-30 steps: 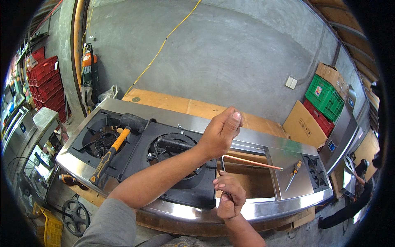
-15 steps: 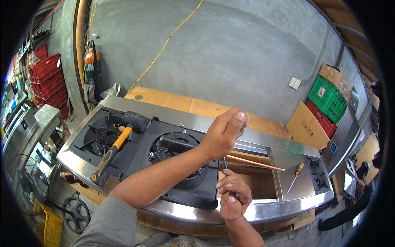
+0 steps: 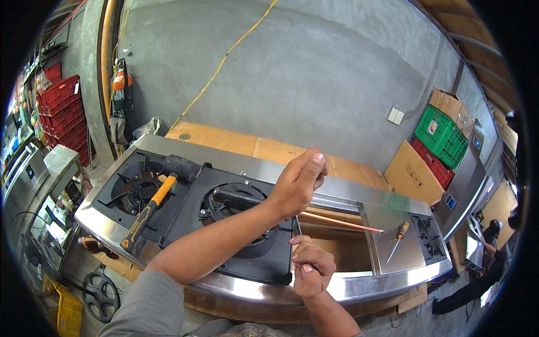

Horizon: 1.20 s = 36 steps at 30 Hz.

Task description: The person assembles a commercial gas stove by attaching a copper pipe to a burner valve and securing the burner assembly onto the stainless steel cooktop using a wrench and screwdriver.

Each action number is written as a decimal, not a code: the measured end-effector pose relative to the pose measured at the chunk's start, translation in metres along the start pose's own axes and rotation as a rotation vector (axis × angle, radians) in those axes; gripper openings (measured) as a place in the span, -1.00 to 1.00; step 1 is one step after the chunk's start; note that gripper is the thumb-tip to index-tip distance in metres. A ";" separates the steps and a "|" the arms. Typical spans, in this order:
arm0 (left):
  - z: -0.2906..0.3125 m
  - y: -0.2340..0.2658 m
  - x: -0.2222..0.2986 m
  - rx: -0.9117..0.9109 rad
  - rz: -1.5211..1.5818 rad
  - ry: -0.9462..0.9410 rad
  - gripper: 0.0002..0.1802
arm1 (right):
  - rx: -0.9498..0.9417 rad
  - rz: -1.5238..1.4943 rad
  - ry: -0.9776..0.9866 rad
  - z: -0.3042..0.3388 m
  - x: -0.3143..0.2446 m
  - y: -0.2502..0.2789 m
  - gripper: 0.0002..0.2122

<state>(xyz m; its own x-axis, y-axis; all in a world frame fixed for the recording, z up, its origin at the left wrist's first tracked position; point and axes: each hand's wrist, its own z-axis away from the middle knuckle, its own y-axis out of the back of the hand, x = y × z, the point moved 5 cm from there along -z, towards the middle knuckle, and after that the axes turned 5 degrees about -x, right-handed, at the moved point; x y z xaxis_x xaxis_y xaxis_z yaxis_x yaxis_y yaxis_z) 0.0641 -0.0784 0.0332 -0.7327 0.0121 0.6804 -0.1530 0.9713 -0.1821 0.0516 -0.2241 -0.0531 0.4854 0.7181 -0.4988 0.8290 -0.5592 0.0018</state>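
My left hand (image 3: 301, 182) is closed in a fist above the right side of the middle burner, its thumb on top. What it grips is hidden. Lower down, my right hand (image 3: 313, 265) is closed around a thin dark rod (image 3: 297, 226) that rises toward the underside of my left fist. A copper tube (image 3: 342, 222) runs from behind my left wrist across an open bay (image 3: 342, 253) of the stainless steel gas range. Left of my hands are the black burner plate (image 3: 185, 216) and a mallet (image 3: 150, 208) with a black head and orange handle.
An orange-handled screwdriver (image 3: 398, 241) lies on the steel panel to the right, beside a small burner (image 3: 428, 238). Cardboard (image 3: 230, 145) lines the back along the grey wall. Green and red crates (image 3: 441, 135) stand at far right, red crates (image 3: 60, 112) at far left.
The view has shifted slightly, so the range appears a little further left. Both hands keep nearly the same pose, slightly nearer each other.
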 end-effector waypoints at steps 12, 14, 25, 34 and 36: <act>-0.002 -0.002 0.000 0.039 -0.157 0.010 -0.46 | -0.017 0.075 0.027 -0.017 -0.005 -0.005 -0.79; -0.001 -0.002 0.000 0.043 -0.182 -0.016 -0.46 | 0.008 0.036 0.011 -0.022 -0.006 -0.005 -0.78; 0.000 -0.004 0.002 0.069 -0.237 -0.024 -0.46 | 0.183 0.403 0.081 -0.080 -0.014 0.006 -0.59; -0.001 0.002 -0.005 0.062 -0.242 -0.044 -0.46 | 0.259 0.430 0.033 -0.127 0.006 0.012 -0.53; -0.001 0.000 -0.004 0.066 -0.247 -0.044 -0.46 | 0.254 0.405 0.021 -0.136 0.007 0.013 -0.54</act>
<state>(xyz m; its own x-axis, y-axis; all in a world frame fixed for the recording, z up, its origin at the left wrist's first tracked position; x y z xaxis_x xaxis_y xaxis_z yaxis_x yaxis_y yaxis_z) 0.0676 -0.0785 0.0309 -0.6958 -0.2354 0.6786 -0.3726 0.9260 -0.0608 0.1034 -0.1705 0.0613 0.7629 0.4285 -0.4841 0.4794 -0.8773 -0.0209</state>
